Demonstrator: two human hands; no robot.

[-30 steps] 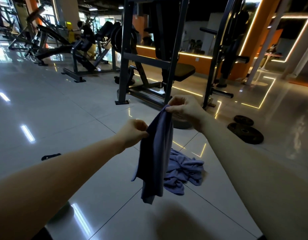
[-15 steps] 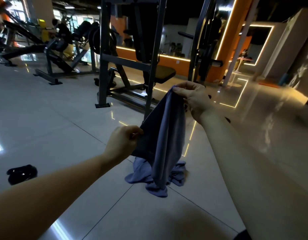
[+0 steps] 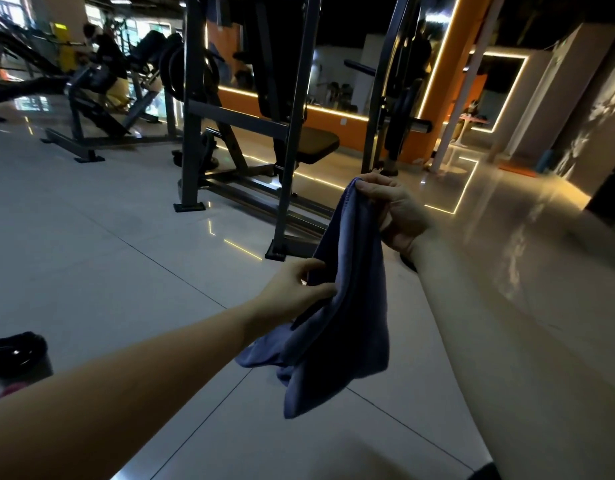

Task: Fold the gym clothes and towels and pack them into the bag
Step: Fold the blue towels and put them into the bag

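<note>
A blue-purple towel hangs in the air in front of me over the tiled floor. My right hand pinches its top corner, raised up and to the right. My left hand grips the towel's left edge lower down, fingers curled round the cloth. A second piece of the same blue cloth peeks out below my left hand; whether it lies on the floor or belongs to the held towel is unclear. No bag shows plainly.
A dark steel gym machine with a padded seat stands straight ahead on the grey tile floor. More machines stand at far left. A black object lies on the floor at lower left. An orange pillar rises at right.
My right hand has lifted the towel's corner higher and to the right, my left hand has slid down its edge, and the towel has spread wider. The view has swung right.
</note>
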